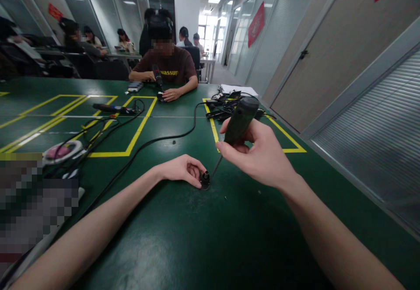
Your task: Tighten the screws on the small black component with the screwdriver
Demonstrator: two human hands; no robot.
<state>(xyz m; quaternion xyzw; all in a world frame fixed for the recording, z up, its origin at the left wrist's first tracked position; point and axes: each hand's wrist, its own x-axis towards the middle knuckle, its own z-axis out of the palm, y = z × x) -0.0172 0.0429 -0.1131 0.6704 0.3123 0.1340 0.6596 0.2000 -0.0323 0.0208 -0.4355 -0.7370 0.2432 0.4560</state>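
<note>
My right hand (259, 152) is closed around the dark handle of a screwdriver (240, 121). The tool is tilted, its thin shaft running down and left toward a small round black part (205, 179) on the green table. The tip ends close to the right side of that part; whether it touches I cannot tell. My left hand (183, 170) rests on the table and pinches the black part between thumb and fingers from the left. A short hollow stub stands up from the part's top.
A black cable (154, 140) curves across the green table (203, 237) to a pile of black parts (226, 106). At left lie another dark tool (113, 108) and a white ring-shaped roll (62, 152). Opposite, a person (170, 67) works with a similar tool.
</note>
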